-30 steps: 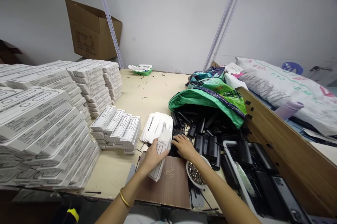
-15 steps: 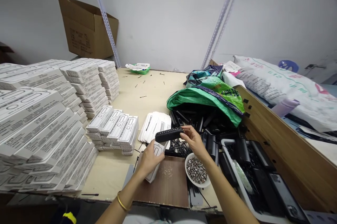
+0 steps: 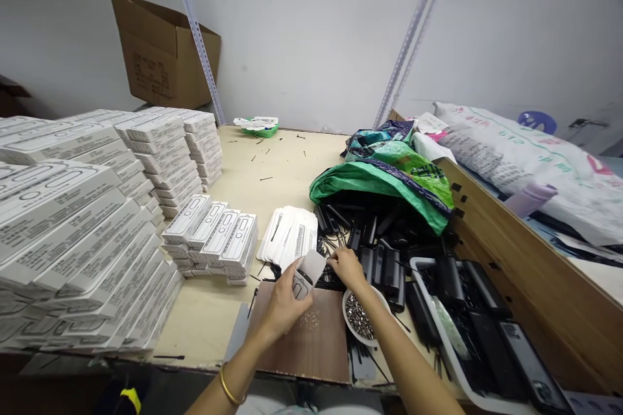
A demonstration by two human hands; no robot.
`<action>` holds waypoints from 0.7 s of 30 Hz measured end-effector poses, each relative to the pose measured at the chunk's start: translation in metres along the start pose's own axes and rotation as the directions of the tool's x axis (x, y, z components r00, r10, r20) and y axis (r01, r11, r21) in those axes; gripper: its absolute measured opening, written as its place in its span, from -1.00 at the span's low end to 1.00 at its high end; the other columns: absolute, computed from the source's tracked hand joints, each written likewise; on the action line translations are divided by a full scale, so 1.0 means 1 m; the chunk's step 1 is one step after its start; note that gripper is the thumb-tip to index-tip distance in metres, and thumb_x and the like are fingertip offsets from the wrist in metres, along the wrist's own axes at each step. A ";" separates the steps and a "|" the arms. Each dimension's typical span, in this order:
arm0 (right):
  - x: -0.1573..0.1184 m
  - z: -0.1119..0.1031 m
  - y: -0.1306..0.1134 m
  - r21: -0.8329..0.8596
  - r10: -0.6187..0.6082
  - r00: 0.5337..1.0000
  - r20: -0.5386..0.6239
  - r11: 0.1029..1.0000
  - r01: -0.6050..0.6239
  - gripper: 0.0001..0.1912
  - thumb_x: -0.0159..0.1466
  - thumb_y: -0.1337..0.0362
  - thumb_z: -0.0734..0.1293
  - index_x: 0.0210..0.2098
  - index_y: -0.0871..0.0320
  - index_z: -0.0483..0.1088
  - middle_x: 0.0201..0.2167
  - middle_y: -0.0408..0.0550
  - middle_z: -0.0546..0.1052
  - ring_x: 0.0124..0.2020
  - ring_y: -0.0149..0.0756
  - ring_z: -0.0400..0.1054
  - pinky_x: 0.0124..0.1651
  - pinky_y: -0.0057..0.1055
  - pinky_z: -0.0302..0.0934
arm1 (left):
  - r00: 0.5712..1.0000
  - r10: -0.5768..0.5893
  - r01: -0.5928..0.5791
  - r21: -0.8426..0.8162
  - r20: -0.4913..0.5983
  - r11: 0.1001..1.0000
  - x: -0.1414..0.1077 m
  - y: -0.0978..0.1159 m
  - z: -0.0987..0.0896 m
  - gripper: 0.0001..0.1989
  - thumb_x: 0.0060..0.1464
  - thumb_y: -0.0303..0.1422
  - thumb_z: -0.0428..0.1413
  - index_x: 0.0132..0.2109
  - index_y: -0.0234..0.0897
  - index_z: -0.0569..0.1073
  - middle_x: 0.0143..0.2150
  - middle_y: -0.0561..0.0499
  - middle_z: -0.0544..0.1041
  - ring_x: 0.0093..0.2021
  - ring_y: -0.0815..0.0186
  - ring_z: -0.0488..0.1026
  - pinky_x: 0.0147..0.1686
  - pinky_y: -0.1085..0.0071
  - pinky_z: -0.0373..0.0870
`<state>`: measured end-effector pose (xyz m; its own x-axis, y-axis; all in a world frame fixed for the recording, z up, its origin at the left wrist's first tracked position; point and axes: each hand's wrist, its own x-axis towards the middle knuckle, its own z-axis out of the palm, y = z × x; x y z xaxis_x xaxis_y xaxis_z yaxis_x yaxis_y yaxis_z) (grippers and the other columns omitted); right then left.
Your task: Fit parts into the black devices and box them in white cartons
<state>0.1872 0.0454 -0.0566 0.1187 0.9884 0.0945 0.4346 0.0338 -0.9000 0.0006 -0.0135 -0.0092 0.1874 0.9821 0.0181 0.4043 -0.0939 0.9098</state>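
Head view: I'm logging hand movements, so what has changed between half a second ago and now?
The right hand no longer holds up the black case; it is now lower, by the thin black sticks, its grip unclear. The left hand has kept the white box but tipped it, open end up. The stacked boxes and bowl stayed put.

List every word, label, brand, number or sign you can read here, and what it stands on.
None reads clearly enough to quote.
Held box: outline drawing, no readable words.
Stacked boxes: printed lines, too small.
White cards: too small.
Cardboard carton: blurred.
Green bag: dark lettering, unclear.
White sack: red and green characters, illegible.
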 end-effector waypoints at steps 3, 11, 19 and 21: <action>0.001 0.002 0.007 0.033 0.013 0.999 -0.051 0.999 -0.011 -0.68 0.01 0.24 0.41 -0.73 0.10 0.21 -0.57 -0.04 0.39 -0.32 -0.16 0.34 -0.22 -0.28 0.20 | 0.999 0.022 -0.025 -0.112 -0.028 0.993 -0.002 -0.001 0.007 -0.33 -0.09 -0.40 0.16 0.21 -0.23 0.22 0.17 -0.11 0.36 0.16 0.13 0.29 0.18 0.26 0.15; -0.032 -0.016 -0.048 0.386 -0.011 0.991 -0.137 0.920 0.063 -0.67 0.25 0.09 0.23 -0.03 0.04 0.17 -0.39 -0.15 0.46 -0.47 -0.35 0.37 -0.34 -0.35 0.30 | 0.999 0.019 -0.024 -0.157 -0.034 0.987 0.000 0.003 0.023 -0.27 -0.04 -0.41 0.12 0.28 -0.20 0.08 0.30 -0.13 0.18 0.30 0.15 0.09 0.27 0.22 -0.03; -0.066 -0.007 -0.059 0.158 -0.131 0.982 -0.138 0.976 0.152 -0.86 0.24 0.16 0.28 -0.28 0.06 0.42 -0.22 -0.03 0.40 -0.15 -0.19 0.29 -0.07 -0.24 0.19 | 0.994 0.083 -0.092 -0.151 -0.070 0.984 -0.004 0.002 0.023 -0.39 -0.02 -0.45 0.09 0.20 -0.20 0.14 0.23 -0.13 0.25 0.25 0.16 0.17 0.23 0.22 0.04; -0.062 0.001 -0.052 0.283 -0.049 0.987 -0.155 0.955 0.092 -0.72 0.17 0.15 0.35 -0.13 0.06 0.34 -0.16 -0.04 0.38 -0.16 -0.21 0.30 -0.09 -0.26 0.22 | 0.992 0.122 -0.124 -0.125 -0.022 0.984 -0.004 0.002 0.022 -0.55 -0.02 -0.46 0.08 0.07 -0.20 0.25 0.07 -0.10 0.39 0.10 0.18 0.32 0.12 0.23 0.19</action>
<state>0.1566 -0.0178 -0.0161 0.2344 0.9505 0.2038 0.1731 0.1654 -0.9709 0.0203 -0.0217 -0.0164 0.2157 0.9666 0.1384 0.2630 -0.1940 0.9451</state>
